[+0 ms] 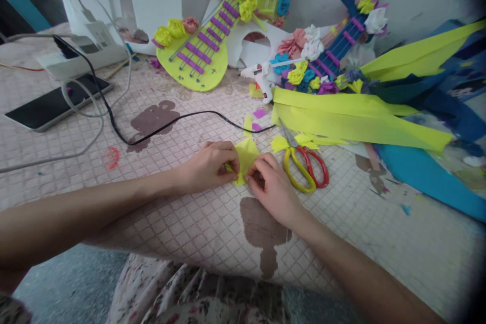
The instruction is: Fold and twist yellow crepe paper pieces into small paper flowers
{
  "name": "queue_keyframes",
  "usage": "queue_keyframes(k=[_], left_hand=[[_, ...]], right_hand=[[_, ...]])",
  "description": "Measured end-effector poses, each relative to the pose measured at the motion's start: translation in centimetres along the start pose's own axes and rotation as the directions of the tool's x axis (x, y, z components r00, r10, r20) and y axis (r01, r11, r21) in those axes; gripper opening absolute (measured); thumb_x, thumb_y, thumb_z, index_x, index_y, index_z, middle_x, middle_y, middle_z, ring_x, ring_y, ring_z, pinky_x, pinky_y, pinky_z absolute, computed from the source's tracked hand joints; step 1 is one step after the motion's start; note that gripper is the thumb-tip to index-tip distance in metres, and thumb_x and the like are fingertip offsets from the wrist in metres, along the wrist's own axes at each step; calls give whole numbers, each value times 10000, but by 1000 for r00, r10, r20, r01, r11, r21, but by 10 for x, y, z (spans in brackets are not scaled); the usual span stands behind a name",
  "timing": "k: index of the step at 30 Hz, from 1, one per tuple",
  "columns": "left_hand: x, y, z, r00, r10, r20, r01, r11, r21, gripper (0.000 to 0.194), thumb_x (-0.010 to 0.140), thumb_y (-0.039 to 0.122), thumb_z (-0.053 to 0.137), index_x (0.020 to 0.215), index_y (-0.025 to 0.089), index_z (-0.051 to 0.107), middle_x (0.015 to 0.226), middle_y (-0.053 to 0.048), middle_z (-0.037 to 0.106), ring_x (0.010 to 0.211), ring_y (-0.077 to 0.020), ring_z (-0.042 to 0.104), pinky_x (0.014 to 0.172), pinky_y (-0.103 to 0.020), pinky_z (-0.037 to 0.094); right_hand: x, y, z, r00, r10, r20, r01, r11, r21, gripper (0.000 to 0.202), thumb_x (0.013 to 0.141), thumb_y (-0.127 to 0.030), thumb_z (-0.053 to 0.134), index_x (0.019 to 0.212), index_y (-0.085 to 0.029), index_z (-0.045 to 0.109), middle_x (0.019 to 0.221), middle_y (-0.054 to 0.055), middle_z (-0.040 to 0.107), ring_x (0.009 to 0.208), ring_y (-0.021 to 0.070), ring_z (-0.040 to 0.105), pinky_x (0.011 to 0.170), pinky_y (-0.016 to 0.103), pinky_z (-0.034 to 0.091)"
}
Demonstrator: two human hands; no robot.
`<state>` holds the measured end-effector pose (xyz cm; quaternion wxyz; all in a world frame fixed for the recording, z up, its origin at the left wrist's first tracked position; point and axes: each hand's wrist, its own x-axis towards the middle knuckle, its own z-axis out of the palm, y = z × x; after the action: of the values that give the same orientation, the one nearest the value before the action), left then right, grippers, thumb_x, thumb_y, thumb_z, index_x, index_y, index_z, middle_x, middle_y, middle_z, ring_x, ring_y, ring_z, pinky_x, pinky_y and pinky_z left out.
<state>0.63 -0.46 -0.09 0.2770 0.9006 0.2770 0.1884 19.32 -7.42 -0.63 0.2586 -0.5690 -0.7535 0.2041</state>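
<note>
A small piece of yellow crepe paper (247, 154) is held between my two hands just above the table's front part. My left hand (212, 164) pinches its left side, fingers curled in. On the other side my right hand (271, 179) grips the lower right edge between thumb and fingers. Scissors (301, 167) with one yellow and one red handle lie open just right of my right hand, blades pointing away. Yellow paper scraps (280, 143) lie by the blades. The fingertips partly hide the paper's lower edge.
Behind the scissors lie long yellow crepe strips (353, 116) and a white glue gun (261, 82). Its black cord (205, 112) crosses the table. Paper-flower guitars, one yellow (208, 73) and one blue (336, 55), stand behind. A phone (56, 101) and power strip (85, 55) are at left.
</note>
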Motion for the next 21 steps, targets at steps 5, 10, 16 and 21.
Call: queue_keyframes(k=[5,10,16,21], left_hand=[[0,0,0,1000,-18,9,18,1000,5,36,774,130,608,791,155,629,847,-25,596,796,-140,552,757,-291,388],[0,1,-2,999,-32,27,31,999,5,21,782,145,612,789,155,630,857,-29,600,800,-144,556,766,-299,389],[0,1,-3,999,-28,26,27,1000,12,46,795,199,626,796,154,632,858,-31,598,816,-149,561,783,-310,388],[-1,-1,-2,999,-17,30,16,1000,8,103,787,260,659,803,161,637,856,-29,597,807,-145,567,791,-309,392]], right_hand=[[0,-2,0,999,-32,15,32,999,9,151,802,-68,493,840,-214,509,912,40,490,834,171,523,708,312,469],[-1,-4,-1,999,-30,15,30,1000,10,125,815,-91,495,811,-214,511,898,41,497,824,172,530,714,323,477],[-1,-4,0,1000,-24,17,25,999,-37,45,839,-167,518,821,-207,507,903,47,502,825,181,533,740,356,481],[-1,-4,0,999,-26,18,27,998,-54,102,789,-159,572,833,-218,501,929,45,509,871,197,548,777,377,478]])
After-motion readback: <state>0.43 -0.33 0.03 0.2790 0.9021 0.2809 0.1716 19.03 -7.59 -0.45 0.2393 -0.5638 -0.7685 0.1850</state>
